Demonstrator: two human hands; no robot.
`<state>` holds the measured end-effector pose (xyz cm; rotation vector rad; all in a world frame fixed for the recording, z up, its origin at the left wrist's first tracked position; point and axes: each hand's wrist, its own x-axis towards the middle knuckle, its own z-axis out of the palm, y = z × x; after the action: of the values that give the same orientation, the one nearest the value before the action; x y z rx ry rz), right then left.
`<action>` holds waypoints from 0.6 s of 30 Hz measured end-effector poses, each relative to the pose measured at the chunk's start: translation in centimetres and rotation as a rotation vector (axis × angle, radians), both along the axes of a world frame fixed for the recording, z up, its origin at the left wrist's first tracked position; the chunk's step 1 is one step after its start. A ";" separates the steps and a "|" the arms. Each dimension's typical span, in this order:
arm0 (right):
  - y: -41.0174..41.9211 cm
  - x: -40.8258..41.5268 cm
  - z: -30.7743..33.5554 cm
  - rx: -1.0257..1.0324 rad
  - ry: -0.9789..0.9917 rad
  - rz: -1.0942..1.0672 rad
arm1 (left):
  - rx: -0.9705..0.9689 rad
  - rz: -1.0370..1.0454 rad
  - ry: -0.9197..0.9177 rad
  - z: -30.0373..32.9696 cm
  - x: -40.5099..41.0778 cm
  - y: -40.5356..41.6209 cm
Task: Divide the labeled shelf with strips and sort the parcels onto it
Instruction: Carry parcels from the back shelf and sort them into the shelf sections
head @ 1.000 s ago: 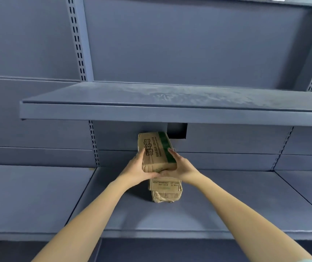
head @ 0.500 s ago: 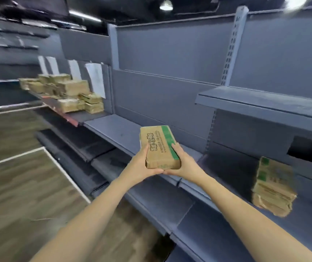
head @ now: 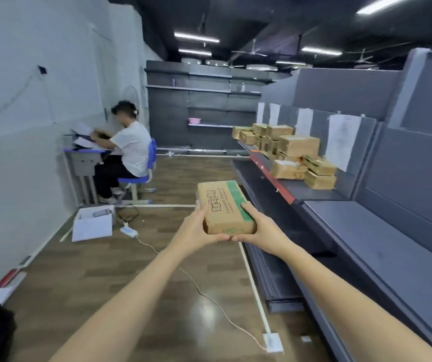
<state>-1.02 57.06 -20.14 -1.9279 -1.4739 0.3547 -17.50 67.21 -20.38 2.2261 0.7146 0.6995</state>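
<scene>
A person holds 1 brown paper-wrapped parcel (head: 225, 207) with a green stripe out in front, above the wooden floor (head: 84, 278) and just left of the grey shelf run (head: 382, 246). The left hand (head: 196, 228) grips the parcel's left side, fingers curled up along the edge and thumb tucked beneath the near end. The right hand (head: 260, 231) grips the right side, fingers laid over the green stripe and thumb under the near end, so both hands close around the parcel from opposite sides. The parcel lies roughly flat, printed face up, long axis pointing away from the person.

Farther along the shelf run, well apart from the held parcel, a cluster of brown parcels (head: 288, 150) sits on the shelf with the red front strip (head: 272, 176), some stacked on others. Behind that cluster, white paper labels (head: 340, 142) hang on the back panel.

Left of the shelf run, across the floor, another person in a white shirt (head: 131, 147) sits on a blue chair (head: 141, 176) at a small desk (head: 84, 158) against the white wall. On the floor near that chair lie a white open box (head: 92, 226) and a white power strip (head: 128, 231) with a cord trailing toward the shelf run.
</scene>
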 end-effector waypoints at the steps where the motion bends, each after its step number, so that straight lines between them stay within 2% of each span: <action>1: 3.5 0.4 0.3 -0.001 -0.005 0.024 | 0.012 0.025 0.004 0.4 0.1 3.0; 6: 16.8 3.3 1.7 0.049 0.025 0.093 | 0.092 0.101 0.051 2.2 2.8 15.9; 10: 24.6 7.3 1.4 0.074 0.049 0.080 | 0.078 0.092 0.042 1.7 6.8 23.9; 18: 41.5 20.5 0.0 0.116 0.053 0.036 | 0.103 0.088 -0.014 0.5 20.1 40.4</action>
<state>19.46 98.52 -20.15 -1.7899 -1.4637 0.3269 2.59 107.58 -19.90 2.2916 0.7896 0.8102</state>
